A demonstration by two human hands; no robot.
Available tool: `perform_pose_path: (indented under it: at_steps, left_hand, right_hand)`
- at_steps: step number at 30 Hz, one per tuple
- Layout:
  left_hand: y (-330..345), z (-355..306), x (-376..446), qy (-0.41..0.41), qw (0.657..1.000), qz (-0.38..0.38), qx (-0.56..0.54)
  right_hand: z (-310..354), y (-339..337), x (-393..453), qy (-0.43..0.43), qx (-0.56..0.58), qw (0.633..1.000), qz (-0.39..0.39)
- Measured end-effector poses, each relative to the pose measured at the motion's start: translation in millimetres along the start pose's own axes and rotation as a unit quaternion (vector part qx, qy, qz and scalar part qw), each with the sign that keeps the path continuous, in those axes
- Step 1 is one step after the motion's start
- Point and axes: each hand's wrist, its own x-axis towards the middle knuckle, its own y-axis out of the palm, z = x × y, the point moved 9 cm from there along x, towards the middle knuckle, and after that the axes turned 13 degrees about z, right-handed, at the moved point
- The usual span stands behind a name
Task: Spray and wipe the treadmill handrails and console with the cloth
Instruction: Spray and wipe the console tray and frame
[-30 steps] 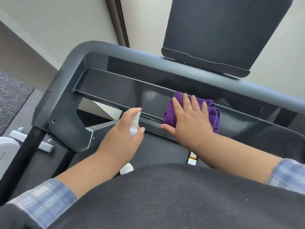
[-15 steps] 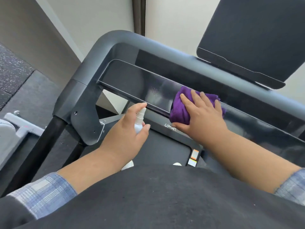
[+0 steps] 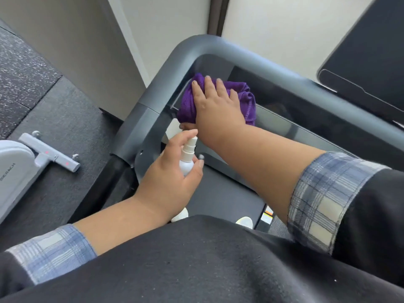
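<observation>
Right hand [image 3: 215, 110] presses bunched purple cloth [image 3: 242, 95] flat-fingered; left hand [image 3: 168, 182] grips white spray bottle [image 3: 187, 159].

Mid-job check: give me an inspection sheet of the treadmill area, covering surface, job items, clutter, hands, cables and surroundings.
Surface: glossy black console panel under the grey handrail; wiping is at its left end.
Job's things: purple cloth bunched on the panel; white spray bottle upright, just below the cloth.
Clutter: nothing seen.
Hands: right hand presses flat on the cloth, thumb tucked under its lower edge; left hand grips the bottle, forefinger on the nozzle.
Cables: nothing seen.
Surroundings: dark screen at upper right; white machine on a dark floor mat to the left; pale wall behind.
</observation>
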Motion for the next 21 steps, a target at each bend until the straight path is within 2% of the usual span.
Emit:
perform_pose_path:
  at_steps: [4, 9, 12, 16, 21]
  left_hand:
    - [-4, -2, 14, 0.009, 0.999, 0.032, 0.003]
    - [-4, -6, 26, 0.015, 0.998, 0.067, -0.004]
    - [-12, -5, 25, 0.031, 0.995, 0.094, 0.010]
    - [-33, 12, 17, 0.015, 0.995, 0.094, 0.028]
    - [-48, 26, 1, -0.012, 0.997, 0.067, 0.029]
  right_hand:
    - [-19, 2, -28, -0.014, -0.001, 1.000, -0.026]
    - [-84, 30, -95, 0.085, 0.050, 0.995, -0.007]
    - [-98, 38, -106, 0.127, 0.063, 0.990, 0.002]
    - [-70, 27, -75, 0.130, 0.046, 0.990, -0.001]
    - [4, 1, 0, 0.057, 0.041, 0.998, -0.008]
